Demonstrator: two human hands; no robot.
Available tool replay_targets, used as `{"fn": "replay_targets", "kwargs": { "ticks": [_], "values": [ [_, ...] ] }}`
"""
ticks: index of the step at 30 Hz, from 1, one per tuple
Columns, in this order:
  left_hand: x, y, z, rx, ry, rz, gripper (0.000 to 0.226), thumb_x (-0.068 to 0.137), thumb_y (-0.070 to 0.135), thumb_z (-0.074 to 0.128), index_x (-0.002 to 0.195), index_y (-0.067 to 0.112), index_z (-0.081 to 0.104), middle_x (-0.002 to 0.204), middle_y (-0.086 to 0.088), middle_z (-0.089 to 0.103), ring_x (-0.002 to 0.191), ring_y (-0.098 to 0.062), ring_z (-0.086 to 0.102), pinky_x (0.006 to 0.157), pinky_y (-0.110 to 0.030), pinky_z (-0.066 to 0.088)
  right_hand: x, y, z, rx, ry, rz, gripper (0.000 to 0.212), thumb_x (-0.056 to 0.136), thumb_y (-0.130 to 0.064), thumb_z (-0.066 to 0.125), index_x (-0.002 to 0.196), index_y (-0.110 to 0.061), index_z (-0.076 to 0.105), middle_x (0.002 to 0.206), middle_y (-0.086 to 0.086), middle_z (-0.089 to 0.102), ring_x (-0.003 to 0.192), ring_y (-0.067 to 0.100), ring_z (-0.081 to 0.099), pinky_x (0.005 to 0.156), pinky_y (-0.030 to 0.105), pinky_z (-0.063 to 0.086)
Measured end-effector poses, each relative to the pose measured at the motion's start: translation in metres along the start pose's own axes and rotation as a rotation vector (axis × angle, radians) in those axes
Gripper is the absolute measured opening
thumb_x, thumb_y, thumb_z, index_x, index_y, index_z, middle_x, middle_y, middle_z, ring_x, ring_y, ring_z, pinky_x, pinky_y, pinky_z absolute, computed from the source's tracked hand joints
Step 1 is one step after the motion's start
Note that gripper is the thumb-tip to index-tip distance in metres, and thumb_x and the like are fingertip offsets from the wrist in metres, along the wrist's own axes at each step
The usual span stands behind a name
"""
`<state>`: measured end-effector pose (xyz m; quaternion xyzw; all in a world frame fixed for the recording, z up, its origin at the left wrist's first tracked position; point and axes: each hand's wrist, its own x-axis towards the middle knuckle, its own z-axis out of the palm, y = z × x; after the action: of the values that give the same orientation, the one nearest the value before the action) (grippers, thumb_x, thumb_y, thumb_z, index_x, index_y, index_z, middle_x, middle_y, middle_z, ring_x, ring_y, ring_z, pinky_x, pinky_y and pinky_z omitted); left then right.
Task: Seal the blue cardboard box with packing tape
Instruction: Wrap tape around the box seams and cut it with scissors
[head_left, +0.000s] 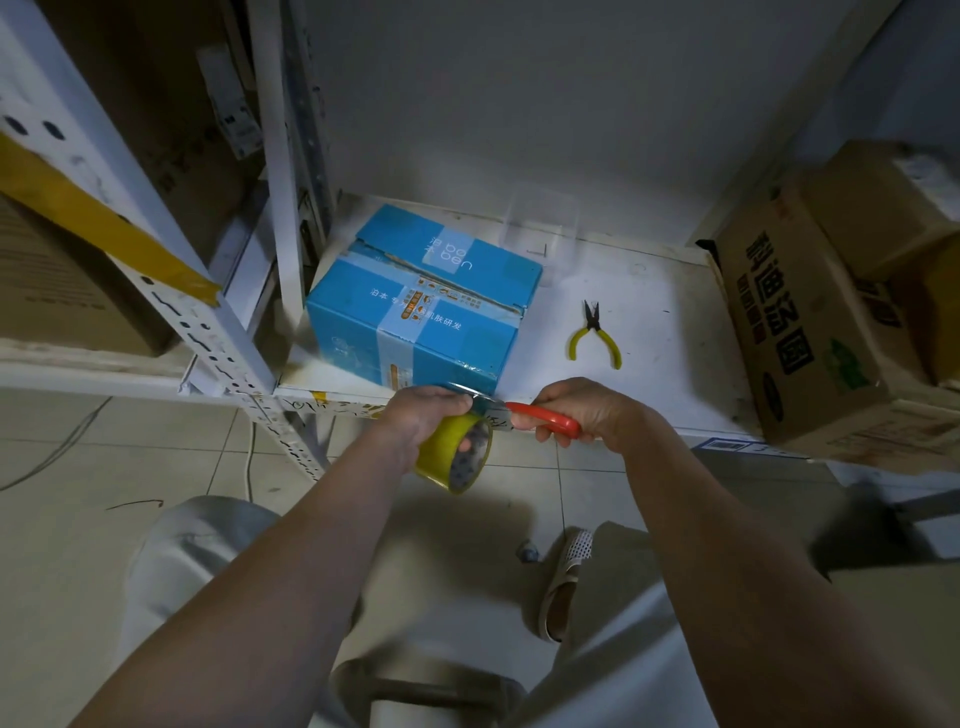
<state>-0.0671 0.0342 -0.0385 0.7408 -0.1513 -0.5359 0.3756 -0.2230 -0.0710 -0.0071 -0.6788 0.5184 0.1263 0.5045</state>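
The blue cardboard box (421, 301) stands on the white shelf (649, 332), flaps closed, with a clear tape strip running over its top and down its near face. My left hand (426, 415) grips a yellow roll of packing tape (457, 457) just below the box's near bottom edge. A stretch of tape leads from the roll up to the box. My right hand (576, 410) holds red-handled scissors (540, 418), their blades at that stretch of tape beside the left hand.
Yellow-handled pliers (595, 338) lie on the shelf right of the box. A large brown carton (810, 332) fills the shelf's right end. White perforated rack posts (208, 312) stand at the left. Tiled floor, my knees and a sandal (563, 577) lie below.
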Motion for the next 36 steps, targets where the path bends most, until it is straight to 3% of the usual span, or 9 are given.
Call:
{"fn": "replay_targets", "kwargs": {
  "ticks": [6, 13, 19, 22, 24, 27, 31, 34, 36],
  "values": [
    [0.004, 0.006, 0.0, 0.011, -0.019, 0.001, 0.018, 0.082, 0.029, 0.07, 0.097, 0.02, 0.065, 0.088, -0.001, 0.063, 0.076, -0.017, 0.06, 0.081, -0.033, 0.045, 0.0, -0.001, -0.001, -0.046, 0.034, -0.041, 0.041, 0.078, -0.035, 0.072, 0.101, -0.001, 0.068, 0.085, 0.01, 0.067, 0.064, 0.015, 0.054, 0.067, 0.027, 0.046],
    [0.006, 0.007, -0.007, 0.229, 0.007, 0.039, 0.022, 0.081, 0.026, 0.072, 0.1, 0.016, 0.066, 0.103, -0.006, 0.062, 0.099, -0.025, 0.056, 0.094, -0.038, 0.044, 0.003, 0.003, 0.002, -0.069, 0.035, -0.094, 0.035, 0.077, -0.032, 0.074, 0.099, -0.006, 0.067, 0.09, 0.01, 0.065, 0.075, 0.017, 0.056, 0.067, 0.026, 0.048],
    [-0.002, -0.018, -0.012, 0.464, 0.096, 0.191, 0.007, 0.079, 0.023, 0.072, 0.081, 0.018, 0.067, 0.096, -0.004, 0.067, 0.092, -0.02, 0.057, 0.076, -0.024, 0.04, 0.005, 0.014, 0.006, -0.551, -0.201, 0.014, 0.044, 0.079, -0.043, 0.07, 0.112, -0.016, 0.058, 0.099, 0.001, 0.056, 0.096, 0.017, 0.05, 0.085, 0.031, 0.042],
    [-0.003, -0.031, -0.011, 0.605, 0.225, 0.303, 0.007, 0.082, 0.023, 0.064, 0.084, 0.019, 0.07, 0.103, -0.002, 0.065, 0.096, -0.02, 0.06, 0.073, -0.022, 0.039, 0.011, 0.041, 0.004, -0.52, -0.039, 0.146, 0.04, 0.078, -0.041, 0.071, 0.103, -0.011, 0.059, 0.092, 0.005, 0.058, 0.085, 0.017, 0.054, 0.077, 0.029, 0.043],
    [-0.004, -0.036, -0.011, 0.675, 0.32, 0.364, 0.013, 0.083, 0.024, 0.064, 0.092, 0.02, 0.072, 0.113, -0.005, 0.054, 0.102, -0.022, 0.055, 0.077, -0.024, 0.041, 0.022, 0.062, 0.006, -0.321, 0.221, 0.27, 0.049, 0.076, -0.043, 0.073, 0.105, -0.008, 0.055, 0.09, 0.006, 0.058, 0.081, 0.018, 0.056, 0.078, 0.03, 0.046],
    [-0.009, -0.037, -0.013, 0.812, 0.493, 0.54, 0.013, 0.083, 0.026, 0.065, 0.091, 0.021, 0.074, 0.129, -0.004, 0.045, 0.114, -0.024, 0.044, 0.09, -0.032, 0.04, 0.044, 0.069, 0.018, 0.021, 0.587, 0.307, 0.062, 0.075, -0.045, 0.072, 0.12, -0.008, 0.047, 0.105, 0.007, 0.058, 0.098, 0.024, 0.057, 0.085, 0.037, 0.051],
    [-0.012, -0.029, -0.018, 0.961, 0.597, 0.812, 0.005, 0.076, 0.026, 0.072, 0.075, 0.021, 0.072, 0.144, -0.005, 0.04, 0.13, -0.028, 0.036, 0.104, -0.047, 0.035, 0.073, 0.04, 0.037, -0.062, 0.684, 0.227, 0.068, 0.082, -0.046, 0.066, 0.131, -0.006, 0.041, 0.123, 0.01, 0.051, 0.115, 0.025, 0.051, 0.095, 0.038, 0.048],
    [-0.006, -0.02, -0.02, 0.995, 0.575, 0.893, 0.006, 0.076, 0.024, 0.071, 0.071, 0.02, 0.069, 0.152, -0.005, 0.031, 0.142, -0.031, 0.022, 0.111, -0.059, 0.022, 0.087, 0.028, 0.039, -0.005, 0.689, 0.16, 0.054, 0.092, -0.034, 0.055, 0.137, -0.009, 0.039, 0.133, 0.01, 0.047, 0.121, 0.026, 0.049, 0.099, 0.04, 0.046],
    [-0.002, -0.016, -0.021, 1.011, 0.544, 0.874, 0.008, 0.079, 0.023, 0.067, 0.072, 0.02, 0.068, 0.156, -0.003, 0.023, 0.145, -0.027, 0.011, 0.115, -0.055, 0.011, 0.084, 0.025, 0.04, -0.058, 0.763, 0.077, 0.042, 0.098, -0.03, 0.041, 0.136, -0.012, 0.042, 0.135, 0.009, 0.046, 0.121, 0.025, 0.049, 0.101, 0.039, 0.043]
  ]
}}
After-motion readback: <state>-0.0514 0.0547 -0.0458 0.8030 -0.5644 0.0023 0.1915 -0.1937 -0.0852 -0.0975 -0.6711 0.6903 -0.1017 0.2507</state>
